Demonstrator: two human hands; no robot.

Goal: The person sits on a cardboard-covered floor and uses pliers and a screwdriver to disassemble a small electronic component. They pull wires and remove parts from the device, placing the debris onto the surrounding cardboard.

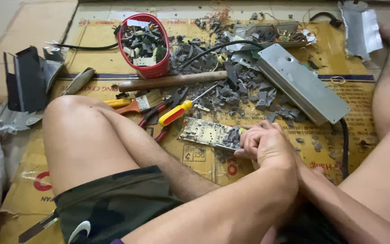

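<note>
Hands on flat circuit board

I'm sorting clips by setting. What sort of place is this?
Probably an informal floor workspace for stripping electronics: flattened cardboard as a mat, a circuit board at the hands, a red basket of pulled parts.

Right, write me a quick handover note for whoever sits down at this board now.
Left hand: closed over the right end of the circuit board, pressing it on the cardboard.
Right hand: mostly hidden behind the left forearm; whether it grips anything cannot be told.
Around: yellow-handled screwdriver and red pliers left of the board, wooden handle behind, metal casing to the right.
Done: casing is open, board is out, red basket holds removed parts, grey scraps are piled up.
Left: parts remain on the board.
</note>
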